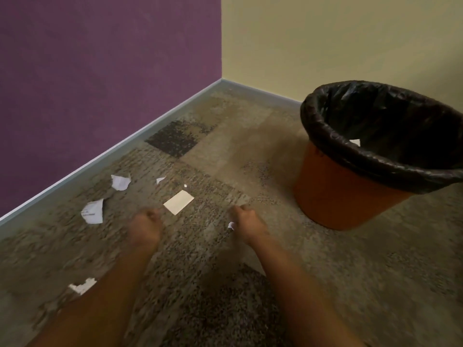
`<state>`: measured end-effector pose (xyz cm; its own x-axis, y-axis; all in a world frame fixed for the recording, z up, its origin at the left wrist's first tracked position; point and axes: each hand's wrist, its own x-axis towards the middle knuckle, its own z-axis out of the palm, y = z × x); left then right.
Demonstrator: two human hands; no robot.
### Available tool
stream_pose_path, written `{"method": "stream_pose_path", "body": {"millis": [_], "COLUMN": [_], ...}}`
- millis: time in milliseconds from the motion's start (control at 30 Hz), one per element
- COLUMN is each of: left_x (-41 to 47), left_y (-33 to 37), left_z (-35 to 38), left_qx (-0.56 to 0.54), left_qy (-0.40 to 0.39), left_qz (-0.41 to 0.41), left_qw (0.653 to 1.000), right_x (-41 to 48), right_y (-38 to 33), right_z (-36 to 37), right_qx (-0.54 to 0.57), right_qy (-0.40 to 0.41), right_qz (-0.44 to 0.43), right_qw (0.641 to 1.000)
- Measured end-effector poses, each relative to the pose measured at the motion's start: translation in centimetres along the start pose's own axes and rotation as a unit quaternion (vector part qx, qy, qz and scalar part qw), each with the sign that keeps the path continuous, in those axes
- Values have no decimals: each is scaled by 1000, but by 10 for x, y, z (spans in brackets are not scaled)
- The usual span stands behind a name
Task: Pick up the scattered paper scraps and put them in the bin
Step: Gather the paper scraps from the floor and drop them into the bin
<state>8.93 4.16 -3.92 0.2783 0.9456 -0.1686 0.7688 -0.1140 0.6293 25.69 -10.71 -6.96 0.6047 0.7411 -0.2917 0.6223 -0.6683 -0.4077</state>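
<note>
**Two bare hands low over a carpet strewn with paper scraps, orange bin off to the right**

Viewed from the head, looking down along both forearms.

Right grip (246, 221), a bare hand, low over the mottled beige-and-brown carpet (250, 151), fingers curled, pinching a small white torn paper scrap (231, 225) poking out on the thumb side.

Left grip (146, 225), also a bare hand, blurred, curled into a fist with nothing visible inside. Near the right grip but apart from it.

Between the two grips and slightly beyond them: a flat cream rectangular card (178, 202) lying on the carpet, just beside the left knuckles, touching neither grip.

Further left, toward the grey-blue skirting board (75, 176): a crumpled white scrap with printed lines (92, 211). Beyond it, a torn white folded scrap (120, 182), a small white sliver (160, 180) and a tiny white fleck (185, 185) just past the card.

Beside the left forearm, nearer the camera: a jagged white torn scrap (82, 286), partly hidden by the arm.

Well apart to the right of the right grip: a round orange plastic bin (350, 196), upright on the carpet, lined with a crinkled black plastic bag (375, 156) folded over the rim. Inside, against the liner: one white paper piece (354, 142).

Behind, meeting in a corner: a purple wall (100, 71) on the left, a pale yellow wall (325, 46) on the right.
</note>
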Motion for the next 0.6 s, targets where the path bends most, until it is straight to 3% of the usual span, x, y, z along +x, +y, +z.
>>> {"method": "stream_pose_path", "body": {"millis": [133,300,433,600], "left_x": [-1,-6,-12,-16], "left_y": [-52,-91,-105,-111], "left_z": [-5,-12,-13,-4], "left_qx": [86,144,93,30], "left_qy": [13,50,52,122], "left_qz": [-56,-207,-363,-333], "left_qw": [995,966,926,935], "right_x": [-2,-8,-6,3], "right_y": [1,-6,-8,-10], "right_z": [30,39,44,44], "right_qx": [-78,-97,-105,-49], "right_qy": [-39,9,55,88], "right_qz": [-36,-54,-52,-13], "right_qw": [996,994,992,995]}}
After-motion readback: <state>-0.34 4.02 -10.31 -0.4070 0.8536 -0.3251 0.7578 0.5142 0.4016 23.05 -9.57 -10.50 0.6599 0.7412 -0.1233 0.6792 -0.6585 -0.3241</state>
